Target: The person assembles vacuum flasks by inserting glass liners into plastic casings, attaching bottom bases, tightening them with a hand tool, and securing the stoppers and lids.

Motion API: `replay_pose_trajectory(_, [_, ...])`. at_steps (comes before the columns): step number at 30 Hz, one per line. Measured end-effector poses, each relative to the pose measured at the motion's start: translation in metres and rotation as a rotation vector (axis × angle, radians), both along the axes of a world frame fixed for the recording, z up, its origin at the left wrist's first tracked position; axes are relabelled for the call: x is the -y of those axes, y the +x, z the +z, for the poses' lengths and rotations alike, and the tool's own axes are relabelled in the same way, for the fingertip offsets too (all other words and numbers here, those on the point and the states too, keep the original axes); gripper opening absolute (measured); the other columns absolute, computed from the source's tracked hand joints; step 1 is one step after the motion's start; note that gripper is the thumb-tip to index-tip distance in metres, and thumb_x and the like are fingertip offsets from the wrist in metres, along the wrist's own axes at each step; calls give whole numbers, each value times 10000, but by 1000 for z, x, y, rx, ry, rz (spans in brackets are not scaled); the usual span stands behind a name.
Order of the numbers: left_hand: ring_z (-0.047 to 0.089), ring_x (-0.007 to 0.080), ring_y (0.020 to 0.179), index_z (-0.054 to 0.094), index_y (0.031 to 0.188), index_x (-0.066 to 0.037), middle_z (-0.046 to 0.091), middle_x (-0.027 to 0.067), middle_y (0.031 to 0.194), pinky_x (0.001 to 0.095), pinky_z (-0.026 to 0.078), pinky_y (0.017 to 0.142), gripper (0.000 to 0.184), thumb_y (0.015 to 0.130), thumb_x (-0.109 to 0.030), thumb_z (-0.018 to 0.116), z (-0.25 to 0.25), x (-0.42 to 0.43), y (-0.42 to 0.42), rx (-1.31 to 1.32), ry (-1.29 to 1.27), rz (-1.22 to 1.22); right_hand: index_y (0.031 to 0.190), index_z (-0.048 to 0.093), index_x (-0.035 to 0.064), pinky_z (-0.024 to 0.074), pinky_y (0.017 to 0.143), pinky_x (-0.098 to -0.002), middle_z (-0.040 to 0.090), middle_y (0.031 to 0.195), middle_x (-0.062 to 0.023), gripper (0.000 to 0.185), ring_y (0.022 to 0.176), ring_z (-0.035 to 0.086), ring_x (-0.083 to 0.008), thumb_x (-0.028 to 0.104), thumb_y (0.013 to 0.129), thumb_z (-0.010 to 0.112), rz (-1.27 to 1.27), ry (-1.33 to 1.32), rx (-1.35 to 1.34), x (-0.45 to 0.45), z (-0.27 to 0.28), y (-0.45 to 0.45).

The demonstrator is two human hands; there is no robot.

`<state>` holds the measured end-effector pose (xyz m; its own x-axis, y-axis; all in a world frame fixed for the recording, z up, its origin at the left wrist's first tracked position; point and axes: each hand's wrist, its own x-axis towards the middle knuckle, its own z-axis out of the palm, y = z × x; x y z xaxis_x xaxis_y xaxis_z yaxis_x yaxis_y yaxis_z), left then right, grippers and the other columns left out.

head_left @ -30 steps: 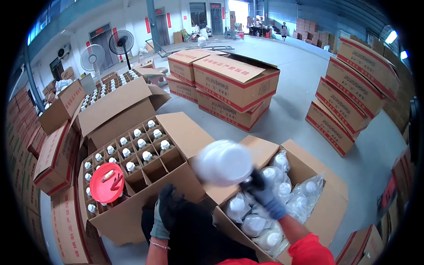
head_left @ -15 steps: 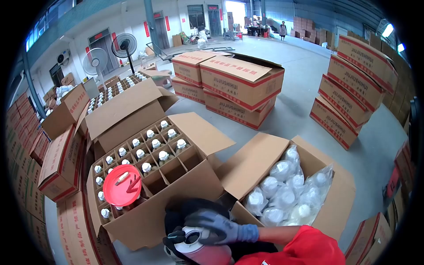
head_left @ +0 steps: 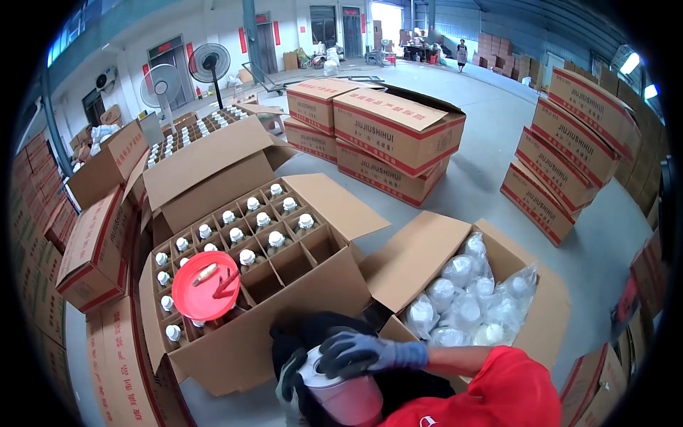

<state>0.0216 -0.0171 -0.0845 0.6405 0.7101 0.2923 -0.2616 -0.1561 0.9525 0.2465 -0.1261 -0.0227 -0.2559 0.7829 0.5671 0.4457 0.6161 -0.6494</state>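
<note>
White cylinder [head_left: 348, 398]: leaning at a tilt over the person's dark lap [head_left: 320, 324], its top turning toward the divided carton; it is showing a dark round hole in the top. It is probably light, stiff-walled and a little slippery; the outer sides look the best place to hold.
Right hand [head_left: 359, 354]: gloved, reaching across from the red sleeve [head_left: 509, 388], palm facing down; its fingers are bending over the top beside the hole, slightly apart. Whether they are gripping or only resting, I cannot tell.
Left hand [head_left: 290, 388]: gloved, cupping upward near the cylinder's left side, fingers curving by the rim; how firmly they are closing is hidden.
Divided carton [head_left: 299, 313]: standing open ahead, holding white-capped bottles [head_left: 276, 238] in cardboard cells.
Red dish [head_left: 206, 302]: sitting over the bottles near the carton's left edge, carrying a small tan-handled tool [head_left: 205, 273] and red strips [head_left: 226, 283].
Open box [head_left: 416, 260]: standing to the right, holding white items in clear plastic [head_left: 466, 313].
</note>
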Motion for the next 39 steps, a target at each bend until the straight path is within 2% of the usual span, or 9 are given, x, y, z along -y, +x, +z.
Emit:
replay_pose_trajectory(3, [669,279,908,655,1027,-38,688,121,986,423,539,854,359,1005,-361,501,1,-5,-7,22,-16,20,1038,705,81,421,1010,-424,623,1207,-87,209,1180,539,-288,197,864,690,-477,-302,179,17,-33,62])
replay_pose_trajectory(11, [676,286,902,675,968,-29,697,125,957,425,539,850,335,994,-332,534,1,0,-10,-2,-6,25,968,709,70,422,998,-418,644,1108,-118,151,1103,577,-294,180,865,705,-420,-281,-61,10,14,68])
replay_pose_trajectory(16, [680,290,898,687,930,-24,702,127,939,427,540,848,324,986,-314,555,2,5,7,-49,88,-43,1023,660,41,416,1023,-428,631,1105,-134,193,1102,571,-309,162,876,683,-30,-95,-78,9,16,-4])
replay_pose_trajectory(22, [680,298,911,688,923,-18,710,130,945,412,523,888,358,1008,-320,516,19,-7,29,-152,495,178,1162,629,63,418,1004,-448,608,1159,-149,362,1135,544,-334,232,849,703,-512,-131,-122,11,10,-10])
replay_pose_trajectory(25, [677,313,926,679,943,1,707,147,973,417,494,926,455,1014,-389,456,18,-7,26,-228,266,184,1227,605,57,393,1038,-445,602,1173,-154,385,1150,545,-336,207,878,667,-439,-26,102,9,17,-44])
replay_pose_trajectory(29, [659,317,961,662,1025,39,698,164,1004,407,453,1007,467,1029,-362,423,14,-5,6,211,-52,63,1217,610,57,423,1051,-389,644,1153,-136,324,1123,604,-271,204,928,610,-214,-199,-346,-4,-74,18])
replay_pose_trajectory(32, [632,308,1044,654,1122,55,688,173,1069,413,420,1059,474,1026,-350,428,17,2,-8,391,-169,0,1210,621,48,439,1031,-381,648,1161,-156,315,1098,621,-278,194,931,633,-260,-116,-334,1,-34,12])
replay_pose_trajectory(35, [593,293,1135,641,1179,53,673,166,1123,427,415,1055,448,1008,-328,479,21,-5,14,-120,135,96,1183,642,42,485,963,-398,647,1179,-171,312,1079,625,-318,196,914,676,-218,-49,-249,-4,-31,3])
replay_pose_trajectory(39, [636,257,1023,658,958,-57,669,103,1003,481,393,1080,388,979,-418,516,10,-8,-30,403,-449,16,1206,634,37,508,911,-394,648,1187,-158,366,1077,625,-300,215,894,700,-549,-459,-99,14,-48,70])
